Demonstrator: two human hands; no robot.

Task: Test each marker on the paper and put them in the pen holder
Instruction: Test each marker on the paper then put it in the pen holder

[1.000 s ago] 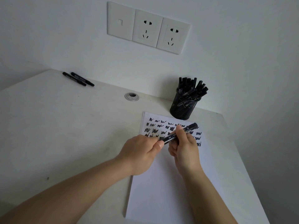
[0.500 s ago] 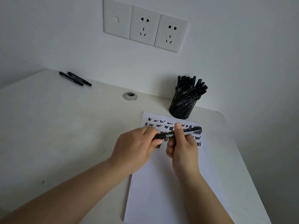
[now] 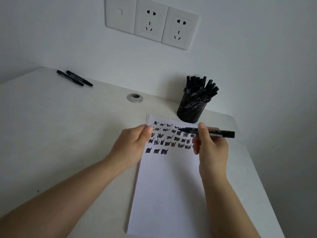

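Dim, flat, greyish light with no glare. Soft shadows spread right of the holder (image 3: 190,110) across the wall (image 3: 257,57) and darken the right corner. Wide-angle bending curves the desk (image 3: 51,134) edge and tilts the sockets (image 3: 151,21). Focus is fair at centre; scribbles on the paper (image 3: 168,186) look slightly smeared, the corners softer
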